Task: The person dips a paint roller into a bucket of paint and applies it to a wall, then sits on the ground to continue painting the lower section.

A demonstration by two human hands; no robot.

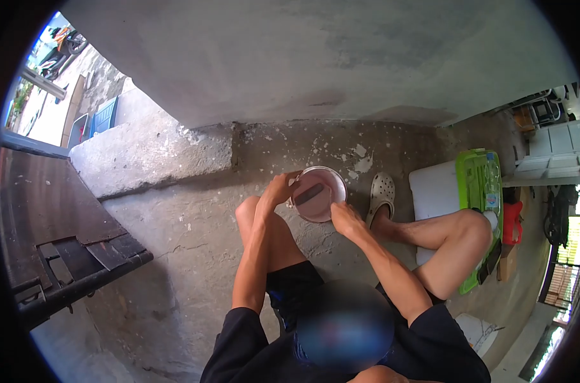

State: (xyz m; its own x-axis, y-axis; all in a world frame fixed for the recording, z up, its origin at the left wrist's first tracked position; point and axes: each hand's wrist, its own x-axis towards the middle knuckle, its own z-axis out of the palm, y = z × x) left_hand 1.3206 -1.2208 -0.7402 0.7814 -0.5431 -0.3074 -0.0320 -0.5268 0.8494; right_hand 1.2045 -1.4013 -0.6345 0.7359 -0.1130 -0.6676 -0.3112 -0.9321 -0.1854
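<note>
A round white bucket [342,185] with pinkish-brown contents stands on the floor between my knees. Inside it lies a dark, elongated piece [309,195], tilted. My left hand [281,189] is at the bucket's left rim, its fingers bent over the edge. On the right side, my right hand [346,219] is closed at the lower right rim. Whether the right hand grips only the rim or something else too is too small to tell.
A grey wall [303,57] rises ahead, with a concrete step [156,153] at its left. The brown wooden furniture [60,217] stands left. To the right are a beige clog [382,191] on my foot, a green-lidded box [470,185] and a plastic bottle [492,182].
</note>
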